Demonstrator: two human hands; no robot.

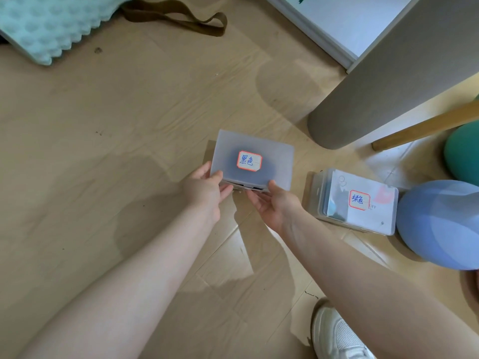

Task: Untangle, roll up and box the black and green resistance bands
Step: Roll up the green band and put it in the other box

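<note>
- Both my forearms reach in from the bottom of the frame and meet at the frosted box [252, 159] in the centre, on the wood floor [129, 125].
- My left hand [204, 189] grasps the box's lower left corner: thumb lies on the lid, the other fingers curl under the near edge.
- My right hand [272, 203] holds the near edge toward the lower right corner, palm turned up and toward me, thumb tip on the lid, fingers tucked beneath.
- The lid is down or nearly so; a thin dark gap shows along the near edge between my hands.
- A red-bordered label [249, 161] with blue handwriting sits in the middle of the lid, and a dark blur shows through the plastic around it. I cannot make out the black band itself.
- The second box [357, 200] sits closed at centre right, well apart from my hands, with its own red-bordered label [359, 200]. Dark shapes show through its left side; I cannot tell what they are.
- A blue ball [440, 224] touches that box's right side; a green ball [464, 154] is above it at the right edge.
- A grey column [375, 86] and a wooden leg [427, 125] cross the upper right.
- A mint foam pad [46, 24] and a brown strap [178, 20] lie at upper left.
- A white shoe [337, 335] shows at the bottom right.
</note>
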